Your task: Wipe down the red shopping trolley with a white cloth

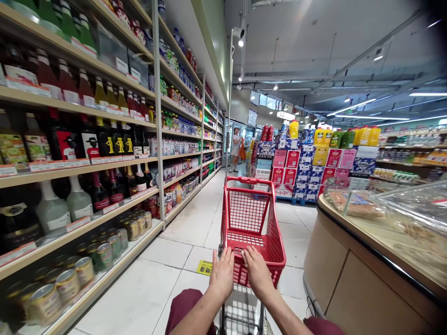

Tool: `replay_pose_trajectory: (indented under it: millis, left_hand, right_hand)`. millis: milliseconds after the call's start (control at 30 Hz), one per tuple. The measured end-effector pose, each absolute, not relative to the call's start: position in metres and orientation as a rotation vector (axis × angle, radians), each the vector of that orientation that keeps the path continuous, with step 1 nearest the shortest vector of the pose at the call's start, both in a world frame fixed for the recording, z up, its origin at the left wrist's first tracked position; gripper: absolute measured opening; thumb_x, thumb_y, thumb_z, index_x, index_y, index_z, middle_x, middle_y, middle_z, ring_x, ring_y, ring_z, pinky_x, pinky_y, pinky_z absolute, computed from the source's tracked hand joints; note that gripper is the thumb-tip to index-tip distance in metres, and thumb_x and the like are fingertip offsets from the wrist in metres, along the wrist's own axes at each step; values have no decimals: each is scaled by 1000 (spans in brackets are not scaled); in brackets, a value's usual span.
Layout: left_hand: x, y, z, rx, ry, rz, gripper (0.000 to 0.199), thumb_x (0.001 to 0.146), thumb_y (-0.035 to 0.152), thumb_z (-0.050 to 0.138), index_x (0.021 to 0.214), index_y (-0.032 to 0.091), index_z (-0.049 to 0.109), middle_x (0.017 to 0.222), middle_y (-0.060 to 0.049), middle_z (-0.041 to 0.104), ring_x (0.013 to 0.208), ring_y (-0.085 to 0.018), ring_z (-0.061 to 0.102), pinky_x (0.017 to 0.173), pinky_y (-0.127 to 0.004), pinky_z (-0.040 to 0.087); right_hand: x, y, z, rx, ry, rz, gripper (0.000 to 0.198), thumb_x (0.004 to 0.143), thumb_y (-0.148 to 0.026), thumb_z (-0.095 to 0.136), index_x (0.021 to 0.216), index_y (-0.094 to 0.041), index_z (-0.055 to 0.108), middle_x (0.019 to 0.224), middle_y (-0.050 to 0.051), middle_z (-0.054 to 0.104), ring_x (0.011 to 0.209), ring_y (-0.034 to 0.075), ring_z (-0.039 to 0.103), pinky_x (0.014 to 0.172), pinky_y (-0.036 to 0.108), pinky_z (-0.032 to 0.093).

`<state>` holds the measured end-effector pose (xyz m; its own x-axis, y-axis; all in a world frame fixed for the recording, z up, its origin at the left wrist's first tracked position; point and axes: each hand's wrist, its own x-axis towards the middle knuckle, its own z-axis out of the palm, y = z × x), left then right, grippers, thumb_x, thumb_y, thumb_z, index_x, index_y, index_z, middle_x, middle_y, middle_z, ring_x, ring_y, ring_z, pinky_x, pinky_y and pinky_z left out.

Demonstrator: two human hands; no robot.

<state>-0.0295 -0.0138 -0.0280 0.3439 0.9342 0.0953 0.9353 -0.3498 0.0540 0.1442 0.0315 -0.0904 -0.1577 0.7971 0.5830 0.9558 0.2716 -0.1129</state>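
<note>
A red plastic shopping cart point(248, 211) with lattice walls stands directly in front of me, its red bar point(249, 179) at the far end. Against the left part of its near edge lies my left hand point(222, 273), fingers stretched forward and one set apart from the others. My right hand point(257, 270) rests on the same edge, a little to the right, fingers also reaching forward over it. Palms and undersides of the fingers are hidden. No goods show in the visible part of the basket.
Shelves of bottles and cans point(111, 163) line the left side. A curved counter with a clear cover point(391, 214) stands close on the right. Ahead are stacked drink cartons point(307, 163) and a person point(236, 146) holding something orange. A yellow floor sign point(204, 267) lies left of the cart.
</note>
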Motion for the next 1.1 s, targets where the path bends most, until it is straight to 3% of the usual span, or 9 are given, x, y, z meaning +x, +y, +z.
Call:
replay_pose_trajectory:
  millis: [200, 367, 600, 800, 967, 1100]
  left_hand:
    - [-29, -13, -29, -2552, -1788, -140, 57, 78, 18, 28, 135, 13, 22, 142, -8, 21, 131, -21, 12, 105, -49, 8]
    - [-30, -12, -31, -2552, -1787, -144, 55, 79, 19, 27, 134, 13, 25, 141, -8, 22, 131, -21, 14, 106, -49, 8]
    - [-29, -11, -32, -2546, -1806, -192, 54, 80, 16, 25, 134, 16, 25, 140, -7, 25, 131, -21, 16, 105, -51, 8]
    - [-32, -9, -34, -2540, -1770, -167, 57, 77, 14, 28, 134, 17, 25, 141, -5, 24, 131, -20, 16, 106, -49, 8]
    - [-26, -8, -37, -2500, -1826, -179, 55, 79, 17, 26, 134, 14, 26, 140, -7, 24, 130, -21, 16, 106, -50, 8]
    - [-25, -9, -33, -2529, -1860, -184, 53, 80, 19, 25, 133, 13, 28, 140, -8, 26, 131, -20, 16, 106, -49, 7]
  right_hand:
    - [174, 28, -89, -1799, -1795, -397, 42, 80, -9, 27, 110, -6, 57, 119, 17, 53, 115, 24, 44, 98, 39, 31]
    - [146, 30, -95, -1563, -1978, -339, 42, 80, -10, 30, 113, -15, 56, 122, 8, 52, 117, 20, 42, 98, 35, 32]
    - [172, 29, -93, -1755, -1749, -370, 44, 80, -8, 25, 111, -10, 56, 120, 14, 52, 118, 24, 41, 98, 42, 30]
    - [152, 33, -95, -1565, -1966, -335, 40, 82, -14, 29, 112, -16, 56, 122, 8, 52, 117, 21, 42, 97, 38, 33]
    - [172, 34, -94, -1792, -1764, -382, 44, 81, -11, 25, 110, -7, 57, 119, 16, 53, 116, 24, 43, 97, 39, 33]
    - [151, 33, -96, -1603, -1941, -339, 42, 82, -13, 27, 112, -14, 57, 122, 9, 52, 117, 20, 42, 97, 36, 33]
